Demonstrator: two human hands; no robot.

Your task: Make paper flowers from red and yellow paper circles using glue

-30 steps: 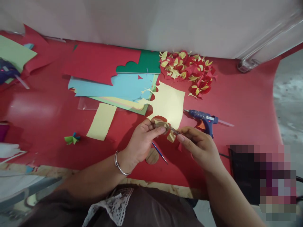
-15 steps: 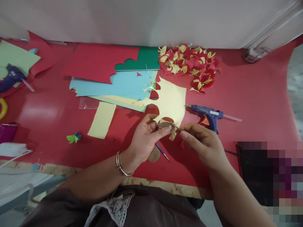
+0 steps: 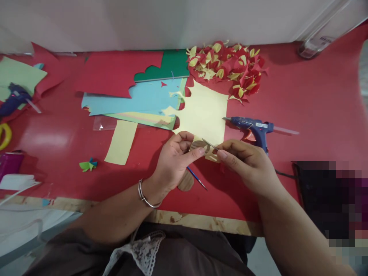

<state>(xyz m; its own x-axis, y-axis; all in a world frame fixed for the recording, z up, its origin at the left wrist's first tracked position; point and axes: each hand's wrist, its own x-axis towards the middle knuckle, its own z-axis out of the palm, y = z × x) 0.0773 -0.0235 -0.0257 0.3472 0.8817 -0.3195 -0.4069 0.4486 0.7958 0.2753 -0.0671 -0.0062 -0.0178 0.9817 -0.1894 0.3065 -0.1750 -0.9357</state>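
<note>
Brown disc [image 3: 197, 145] shifted slightly toward yellow sheet [image 3: 205, 105]; below sheet, left grip [image 3: 174, 161] pinches disc, right grip [image 3: 248, 163] thin metal tool [image 3: 211, 144].

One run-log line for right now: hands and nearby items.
Left hand: pinching brown disc with yellow paper | Right hand: holding slim metal tool, tip near disc | Nearby: glue gun, red-and-yellow cutouts

A smooth, pale grey upright panel [image 3: 143, 23] stands along the far side of a red-covered desk [image 3: 230, 203], soft darker shading across it. A mottled tan wooden strip [image 3: 198, 222] edges the near side. Whitish glare [image 3: 43, 138] shines at left. Blurred grey floor [image 3: 363, 76] shows past the right end.
</note>
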